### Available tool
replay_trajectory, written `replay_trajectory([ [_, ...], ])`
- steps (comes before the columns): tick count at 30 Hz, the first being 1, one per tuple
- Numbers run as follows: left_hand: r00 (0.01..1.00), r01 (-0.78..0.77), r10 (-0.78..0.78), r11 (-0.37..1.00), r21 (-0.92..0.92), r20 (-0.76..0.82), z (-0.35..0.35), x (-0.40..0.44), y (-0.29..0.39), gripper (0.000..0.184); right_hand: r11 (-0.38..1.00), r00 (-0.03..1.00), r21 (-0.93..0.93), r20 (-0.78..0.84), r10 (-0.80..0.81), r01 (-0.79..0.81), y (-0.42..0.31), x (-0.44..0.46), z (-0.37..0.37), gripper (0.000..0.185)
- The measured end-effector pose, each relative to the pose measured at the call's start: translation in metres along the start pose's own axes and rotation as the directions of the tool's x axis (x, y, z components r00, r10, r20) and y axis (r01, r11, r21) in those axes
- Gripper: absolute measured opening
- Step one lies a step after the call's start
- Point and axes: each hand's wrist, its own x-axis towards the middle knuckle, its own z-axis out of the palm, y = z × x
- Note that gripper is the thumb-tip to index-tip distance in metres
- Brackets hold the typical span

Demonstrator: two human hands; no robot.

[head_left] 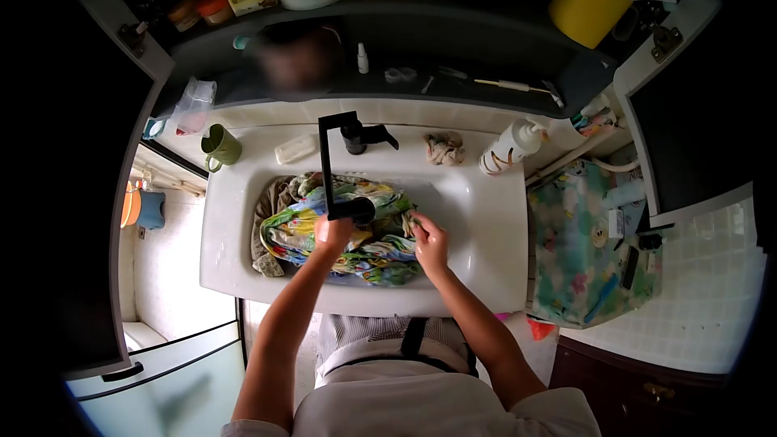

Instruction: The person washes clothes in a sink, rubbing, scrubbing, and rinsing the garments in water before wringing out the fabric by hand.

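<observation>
A colourful patterned cloth (376,263), wet and bunched up, lies in the white sink (486,275). My right hand (430,244) has its fingers closed on the right edge of this cloth. My left hand (332,235) is over the middle of the cloth, just below the black tap's spout (326,154). The spout's head hides its fingers, so their grip does not show. At the left of the basin, a brown-grey cloth (267,263) is tucked beside the patterned one.
Around the sink rim are a green mug (220,148), a soap bar (296,149), a crumpled rag (444,148) and a white pump bottle (511,146). A dark shelf (477,93) with small items runs behind. Open cabinet doors flank both sides. A patterned cover (566,275) holds several items at right.
</observation>
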Motion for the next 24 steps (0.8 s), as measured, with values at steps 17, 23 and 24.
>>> replay_trajectory([
  [17, 0.784, 0.44, -0.442, 0.891, -0.112, -0.436, -0.07, -0.053, -0.176, 0.026, 0.713, 0.823, -0.698, 0.447, 0.35, 0.076, 0.005, 0.0, -0.036, 0.034],
  [23, 0.981, -0.081, 0.06, 0.991, -0.106, -0.187, -0.058, -0.033, -0.033, 0.022, 0.758, 0.956, -0.596, 0.265, -0.125, 0.264, 0.037, 0.037, 0.001, 0.025],
  [24, 0.994, 0.103, -0.107, 0.971, -0.215, -0.009, -0.056, -0.035, -0.002, 0.018, 0.775, 0.946, -0.567, 0.301, -0.122, 0.281, 0.046, 0.04, 0.007, 0.021],
])
